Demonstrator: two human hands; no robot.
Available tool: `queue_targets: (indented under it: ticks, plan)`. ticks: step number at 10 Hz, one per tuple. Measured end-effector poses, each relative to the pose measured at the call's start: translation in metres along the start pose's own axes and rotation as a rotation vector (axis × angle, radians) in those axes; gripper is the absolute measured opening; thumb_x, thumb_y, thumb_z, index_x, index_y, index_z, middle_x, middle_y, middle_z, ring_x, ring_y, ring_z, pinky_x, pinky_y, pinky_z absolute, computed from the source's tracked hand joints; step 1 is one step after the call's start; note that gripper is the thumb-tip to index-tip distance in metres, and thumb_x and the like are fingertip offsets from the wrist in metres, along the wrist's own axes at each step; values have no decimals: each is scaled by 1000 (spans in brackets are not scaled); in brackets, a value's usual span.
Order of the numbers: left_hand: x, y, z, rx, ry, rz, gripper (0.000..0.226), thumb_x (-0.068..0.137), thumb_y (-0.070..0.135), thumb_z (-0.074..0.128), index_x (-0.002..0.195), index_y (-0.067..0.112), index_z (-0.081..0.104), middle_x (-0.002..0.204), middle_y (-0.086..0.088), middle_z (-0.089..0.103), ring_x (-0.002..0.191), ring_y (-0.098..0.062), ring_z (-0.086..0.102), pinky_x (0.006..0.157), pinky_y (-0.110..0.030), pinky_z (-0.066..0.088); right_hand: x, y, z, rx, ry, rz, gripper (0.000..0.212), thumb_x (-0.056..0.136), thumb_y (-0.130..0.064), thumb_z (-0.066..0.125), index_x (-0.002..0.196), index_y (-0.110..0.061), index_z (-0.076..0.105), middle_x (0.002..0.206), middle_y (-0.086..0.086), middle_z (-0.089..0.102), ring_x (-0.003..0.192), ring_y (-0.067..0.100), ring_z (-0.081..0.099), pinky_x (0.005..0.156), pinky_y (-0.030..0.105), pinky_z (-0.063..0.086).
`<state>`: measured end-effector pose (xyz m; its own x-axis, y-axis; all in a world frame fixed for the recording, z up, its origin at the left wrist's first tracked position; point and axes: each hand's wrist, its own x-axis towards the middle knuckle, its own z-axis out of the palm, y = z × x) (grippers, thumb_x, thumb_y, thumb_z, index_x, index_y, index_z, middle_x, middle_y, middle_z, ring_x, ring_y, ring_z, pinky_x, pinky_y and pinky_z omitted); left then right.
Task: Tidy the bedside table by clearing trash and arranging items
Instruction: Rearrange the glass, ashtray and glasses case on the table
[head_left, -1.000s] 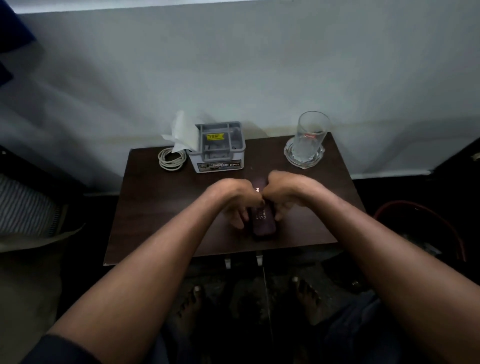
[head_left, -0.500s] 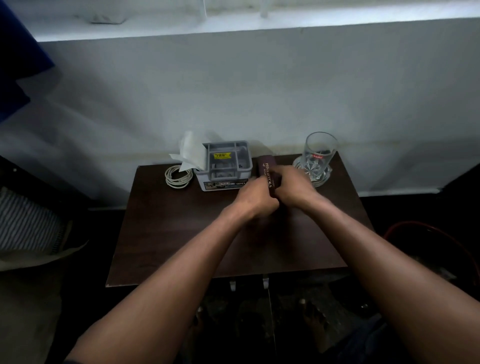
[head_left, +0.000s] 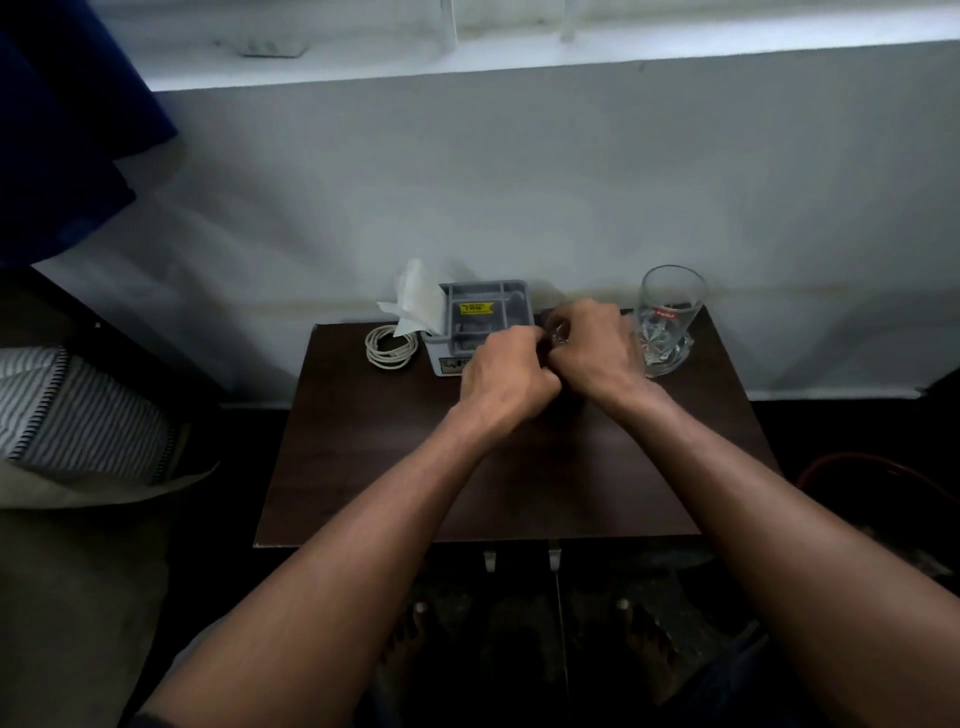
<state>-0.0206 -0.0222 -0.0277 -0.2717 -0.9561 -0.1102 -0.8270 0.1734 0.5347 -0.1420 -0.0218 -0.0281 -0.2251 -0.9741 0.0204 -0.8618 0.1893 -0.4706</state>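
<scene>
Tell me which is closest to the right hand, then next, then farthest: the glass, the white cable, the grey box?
From the right hand:
1. Glass, just to its right.
2. Grey box, to its left, behind the left hand.
3. White cable, coiled farthest left.

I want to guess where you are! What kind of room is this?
Probably a bedroom. A small dark table stands against the wall beside striped bedding, and it holds a coiled charging cable, a tissue and a drinking glass.
</scene>
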Motion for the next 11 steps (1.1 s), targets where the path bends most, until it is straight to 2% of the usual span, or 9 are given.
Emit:
queue_targets:
  ticks: [1,2,3,4,5,6,8,10,11]
  plan:
    - [-1,-18,-11,-57,124,-11,43,85,15,63,123,30,76,113,-2,81,109,-28,75,92,-45,63,-2,-21,5,22,40,-20,24,86,-20,70,107,-20,81,106,16,78,104,43,72,78,38,54]
    - [-1,-34,-18,-166,298,-17,31,87,19,65,113,28,80,103,3,83,99,-22,79,86,-41,64,-8,-41,12,83,123,-56,24,88,-20,66,107,-19,82,105,15,79,103,41,73,78,38,55]
    - [-2,-41,-20,-197,441,52,25,91,21,64,110,24,81,104,4,83,97,-20,78,84,-40,63,-8,-45,26,135,263,-124,21,88,-17,64,101,-16,80,101,12,79,96,39,72,75,37,53]
    - [7,-49,-13,-204,516,112,23,93,22,63,108,25,81,103,5,81,94,-19,77,80,-38,62,1,-37,42,135,345,-166,15,89,-16,63,95,-10,76,95,13,74,89,38,69,71,36,47]
    - [23,-57,-5,-166,547,158,23,94,20,62,108,22,80,105,4,78,93,-21,75,79,-40,61,19,-30,53,127,362,-136,18,91,-13,60,98,-11,77,98,12,74,94,36,67,74,35,46]
    - [36,-62,-5,-73,658,156,22,94,17,63,107,22,80,102,6,78,93,-19,72,83,-41,54,37,-25,61,115,363,-124,18,91,-12,58,96,-12,76,96,10,74,95,34,65,73,34,42]
    - [47,-70,1,-56,596,164,24,91,13,65,107,20,81,100,2,79,94,-26,70,85,-42,51,43,-16,63,62,332,-153,22,87,-4,56,96,-11,75,96,14,69,93,39,63,81,47,49]
    - [33,-37,-24,-8,376,32,30,86,11,61,107,17,82,96,-5,78,90,-34,69,78,-45,50,27,-48,30,-16,178,-41,27,86,-21,56,104,-11,73,101,15,71,95,41,63,74,47,48]
    - [27,-5,-72,-37,253,-46,29,88,11,62,106,19,82,100,-4,80,94,-33,72,83,-45,52,23,-60,-16,-83,57,41,22,87,-16,60,106,-10,71,98,17,71,91,44,64,72,49,49]
